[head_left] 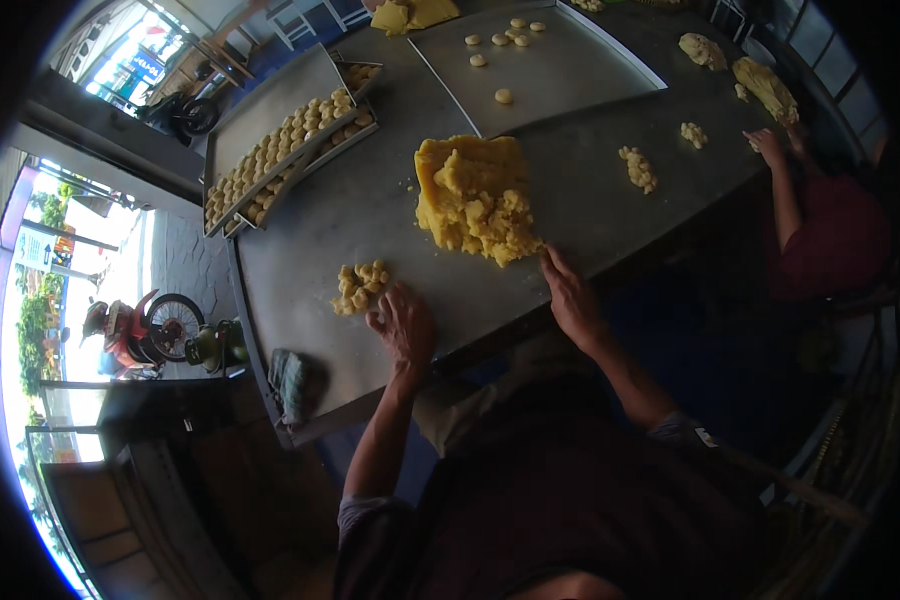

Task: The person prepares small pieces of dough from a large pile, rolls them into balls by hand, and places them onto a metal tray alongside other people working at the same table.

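A large, crumbly yellow mass (473,195), like a filling or soft dough, sits mid-table with a flat-sided block at its back. My right hand (573,300) is at its near right corner, fingers stretched out and fingertips at the edge. My left hand (405,328) rests palm down near the table's front edge, thumb apart from the bent fingers, which reach beside a small heap of pale dough pieces (358,288). Nothing shows in that hand, though its underside is hidden.
Trays of round dough balls (280,150) stand at the far left. A metal sheet (590,75) at the back holds several flattened rounds. More dough heaps (638,170) lie on the right, where another person's hand (767,147) works. A folded cloth (295,383) lies at the near left corner.
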Tool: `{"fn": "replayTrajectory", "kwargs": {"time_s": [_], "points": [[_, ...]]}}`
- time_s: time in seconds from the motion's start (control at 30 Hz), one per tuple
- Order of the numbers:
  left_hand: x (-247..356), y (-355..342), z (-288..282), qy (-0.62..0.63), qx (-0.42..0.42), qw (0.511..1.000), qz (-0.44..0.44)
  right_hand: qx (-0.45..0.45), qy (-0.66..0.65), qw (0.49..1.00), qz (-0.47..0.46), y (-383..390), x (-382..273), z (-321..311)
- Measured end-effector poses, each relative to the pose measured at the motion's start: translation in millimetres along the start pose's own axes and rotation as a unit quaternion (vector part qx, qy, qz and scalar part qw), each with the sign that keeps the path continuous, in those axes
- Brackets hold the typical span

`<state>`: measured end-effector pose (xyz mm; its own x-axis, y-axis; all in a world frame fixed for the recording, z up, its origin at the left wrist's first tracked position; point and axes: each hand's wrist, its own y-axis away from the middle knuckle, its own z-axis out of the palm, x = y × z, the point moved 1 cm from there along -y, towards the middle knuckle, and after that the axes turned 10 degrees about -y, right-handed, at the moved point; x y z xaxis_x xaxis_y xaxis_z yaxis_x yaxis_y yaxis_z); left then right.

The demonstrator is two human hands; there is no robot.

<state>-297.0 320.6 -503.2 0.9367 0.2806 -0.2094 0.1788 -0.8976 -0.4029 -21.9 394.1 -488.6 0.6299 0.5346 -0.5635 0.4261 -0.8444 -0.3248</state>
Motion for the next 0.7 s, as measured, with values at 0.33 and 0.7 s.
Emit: {"fn": "replayTrajectory", "kwargs": {"time_s": [0.33,0.7], "points": [[1,22,-16,0.426,-0.053,0.850,-0.305,-0.092,-0.031,0.995,0.015,-19,-3,5],[-2,37,-18,0.582,0.002,0.740,-0.339,-0.069,-0.076,0.995,-0.005,-1,-21,20]]}}
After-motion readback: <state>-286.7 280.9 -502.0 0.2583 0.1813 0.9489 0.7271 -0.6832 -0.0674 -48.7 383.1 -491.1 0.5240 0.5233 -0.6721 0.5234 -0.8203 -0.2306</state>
